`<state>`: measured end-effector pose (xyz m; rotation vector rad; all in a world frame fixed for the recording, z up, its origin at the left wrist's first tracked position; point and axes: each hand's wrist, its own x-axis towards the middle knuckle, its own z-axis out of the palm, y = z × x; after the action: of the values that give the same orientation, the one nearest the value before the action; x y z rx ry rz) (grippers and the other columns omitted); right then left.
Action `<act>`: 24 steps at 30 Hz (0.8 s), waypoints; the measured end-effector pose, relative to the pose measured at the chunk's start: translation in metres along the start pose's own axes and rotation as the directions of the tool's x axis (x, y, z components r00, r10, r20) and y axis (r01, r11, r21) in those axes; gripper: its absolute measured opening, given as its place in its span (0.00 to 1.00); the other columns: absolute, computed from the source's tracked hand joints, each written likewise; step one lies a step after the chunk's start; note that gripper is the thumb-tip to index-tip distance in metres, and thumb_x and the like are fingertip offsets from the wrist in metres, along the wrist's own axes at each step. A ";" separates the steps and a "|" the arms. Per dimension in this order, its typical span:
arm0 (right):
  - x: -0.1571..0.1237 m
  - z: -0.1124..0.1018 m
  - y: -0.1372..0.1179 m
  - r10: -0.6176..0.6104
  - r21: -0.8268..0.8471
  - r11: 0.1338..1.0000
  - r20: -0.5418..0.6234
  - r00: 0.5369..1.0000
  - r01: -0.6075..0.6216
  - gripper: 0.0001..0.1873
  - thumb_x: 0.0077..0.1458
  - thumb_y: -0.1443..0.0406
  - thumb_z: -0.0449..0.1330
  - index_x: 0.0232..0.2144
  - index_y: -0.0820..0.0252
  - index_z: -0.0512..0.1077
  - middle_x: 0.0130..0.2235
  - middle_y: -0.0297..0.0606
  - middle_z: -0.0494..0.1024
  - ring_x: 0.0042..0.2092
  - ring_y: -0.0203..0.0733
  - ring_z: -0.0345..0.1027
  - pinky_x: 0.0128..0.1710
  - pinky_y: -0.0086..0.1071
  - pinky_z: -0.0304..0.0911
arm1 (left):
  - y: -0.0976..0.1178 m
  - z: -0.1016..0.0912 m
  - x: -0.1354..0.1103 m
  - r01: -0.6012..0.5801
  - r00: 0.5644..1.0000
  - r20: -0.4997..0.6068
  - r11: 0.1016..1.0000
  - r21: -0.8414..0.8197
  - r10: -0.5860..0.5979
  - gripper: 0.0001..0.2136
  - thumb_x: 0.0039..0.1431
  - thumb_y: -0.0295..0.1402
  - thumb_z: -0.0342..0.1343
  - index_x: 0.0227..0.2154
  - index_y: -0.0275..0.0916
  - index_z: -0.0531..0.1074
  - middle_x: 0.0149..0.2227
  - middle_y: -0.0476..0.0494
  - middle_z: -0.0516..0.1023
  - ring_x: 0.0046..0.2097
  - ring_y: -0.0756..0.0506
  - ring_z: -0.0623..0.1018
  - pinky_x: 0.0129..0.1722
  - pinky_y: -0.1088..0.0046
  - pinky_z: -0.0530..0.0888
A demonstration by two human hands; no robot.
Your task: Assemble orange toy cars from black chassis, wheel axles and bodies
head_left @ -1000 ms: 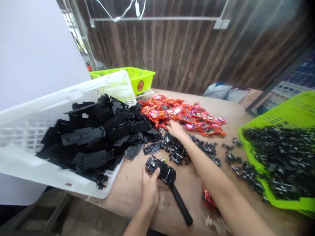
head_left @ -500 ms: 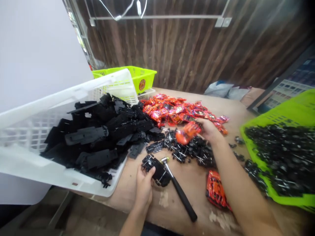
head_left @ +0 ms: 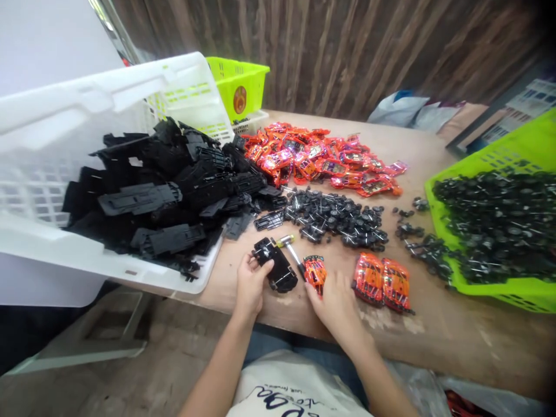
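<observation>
Between the thumb and fingers of my left hand point(head_left: 252, 284) is a black toy car chassis point(head_left: 278, 267), its underside plate facing sideways. My right hand point(head_left: 336, 304) grips an orange toy car body point(head_left: 315, 271) just right of the chassis, above the table. A hammer point(head_left: 292, 248) with a yellowish head lies behind both; the car body and my right hand cover most of its handle. Two orange toy cars point(head_left: 369, 278) rest side by side to the right of my right hand.
A tipped white basket point(head_left: 174, 282) on the left spills black chassis plates. Glossy orange car bodies point(head_left: 321, 156) are heaped at the back, with black wheel-and-axle sets point(head_left: 334, 214) in front. A green basket point(head_left: 499, 289) of wheels stands right; another green basket point(head_left: 260, 87) is behind.
My right hand has brought the orange car body from the heap toward me, beside the chassis. The left hand still holds the chassis. The view has tilted down.
</observation>
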<state>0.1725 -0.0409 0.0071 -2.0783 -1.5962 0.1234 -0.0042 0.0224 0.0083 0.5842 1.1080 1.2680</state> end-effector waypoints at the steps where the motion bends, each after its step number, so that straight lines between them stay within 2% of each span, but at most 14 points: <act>1: -0.005 0.000 -0.002 0.053 0.021 0.998 0.008 0.999 -0.054 0.18 0.48 0.56 0.61 0.37 0.62 0.67 0.34 0.51 0.73 0.38 0.56 0.69 0.34 0.42 0.64 | -0.001 0.001 -0.001 0.007 1.000 0.025 1.000 0.019 -0.008 0.24 0.38 0.31 0.68 0.40 0.37 0.67 0.38 0.43 0.80 0.38 0.46 0.79 0.41 0.68 0.74; 3: -0.009 -0.004 -0.008 0.147 0.159 0.976 0.042 0.988 -0.152 0.26 0.47 0.56 0.61 0.44 0.64 0.63 0.37 0.49 0.75 0.37 0.53 0.71 0.33 0.41 0.65 | -0.004 0.004 -0.003 0.014 0.996 0.087 0.998 0.061 -0.019 0.24 0.39 0.31 0.68 0.40 0.36 0.66 0.38 0.41 0.80 0.39 0.45 0.79 0.42 0.67 0.74; 6: -0.007 -0.017 -0.020 0.158 0.314 0.930 0.121 0.980 -0.189 0.32 0.47 0.52 0.60 0.51 0.61 0.60 0.40 0.46 0.77 0.39 0.51 0.73 0.37 0.39 0.67 | -0.012 0.012 -0.011 0.027 0.980 0.197 0.997 0.074 -0.041 0.23 0.41 0.31 0.66 0.43 0.36 0.66 0.38 0.39 0.80 0.42 0.43 0.79 0.44 0.66 0.74; 9: -0.006 -0.026 -0.029 0.132 0.235 0.954 0.220 0.966 -0.184 0.30 0.47 0.51 0.60 0.50 0.59 0.65 0.39 0.46 0.79 0.38 0.53 0.74 0.36 0.40 0.67 | -0.021 0.023 -0.022 0.063 0.954 0.291 0.997 0.043 -0.072 0.22 0.45 0.33 0.64 0.44 0.38 0.66 0.39 0.40 0.80 0.42 0.43 0.79 0.45 0.66 0.74; 11: -0.007 -0.026 -0.031 0.122 0.185 0.968 0.237 0.964 -0.168 0.29 0.48 0.52 0.60 0.50 0.60 0.67 0.38 0.47 0.79 0.38 0.54 0.74 0.36 0.40 0.66 | -0.025 0.029 -0.028 0.060 0.942 0.327 0.997 0.039 -0.069 0.20 0.47 0.34 0.63 0.44 0.39 0.66 0.39 0.40 0.80 0.43 0.43 0.79 0.46 0.66 0.74; 16: -0.009 -0.018 -0.021 0.034 0.182 0.981 0.179 0.983 -0.067 0.29 0.51 0.52 0.57 0.51 0.64 0.67 0.41 0.51 0.78 0.39 0.53 0.74 0.37 0.40 0.67 | -0.028 0.033 -0.034 0.036 0.918 0.393 0.999 0.032 -0.046 0.18 0.51 0.38 0.60 0.45 0.39 0.66 0.42 0.40 0.78 0.45 0.43 0.78 0.44 0.69 0.74; 20: -0.012 -0.012 -0.019 0.010 0.098 0.995 0.053 0.999 -0.015 0.35 0.53 0.50 0.54 0.54 0.73 0.64 0.42 0.58 0.77 0.41 0.56 0.73 0.38 0.43 0.68 | -0.022 0.035 -0.034 0.032 0.896 0.440 0.998 0.062 -0.056 0.19 0.55 0.43 0.57 0.46 0.39 0.65 0.44 0.40 0.77 0.42 0.43 0.78 0.39 0.71 0.75; 22: -0.014 -0.010 -0.021 -0.012 0.080 0.997 -0.006 1.000 0.013 0.36 0.55 0.50 0.53 0.54 0.77 0.63 0.43 0.61 0.76 0.42 0.58 0.72 0.38 0.45 0.68 | -0.018 0.037 -0.033 -0.004 0.891 0.453 0.997 0.072 -0.029 0.19 0.54 0.42 0.59 0.45 0.39 0.64 0.45 0.39 0.77 0.44 0.43 0.78 0.41 0.70 0.74; 24: -0.015 -0.009 -0.023 -0.025 0.100 0.995 -0.048 0.999 0.030 0.35 0.55 0.51 0.52 0.54 0.76 0.63 0.44 0.61 0.75 0.42 0.57 0.73 0.39 0.45 0.68 | -0.015 0.040 -0.032 -0.028 0.900 0.436 0.997 0.079 -0.010 0.20 0.51 0.40 0.62 0.44 0.38 0.65 0.45 0.39 0.77 0.48 0.41 0.76 0.45 0.70 0.73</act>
<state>0.1515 -0.0537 0.0218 -1.9675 -1.5580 0.1416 0.0407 -0.0032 0.0219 0.8896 0.7821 1.0321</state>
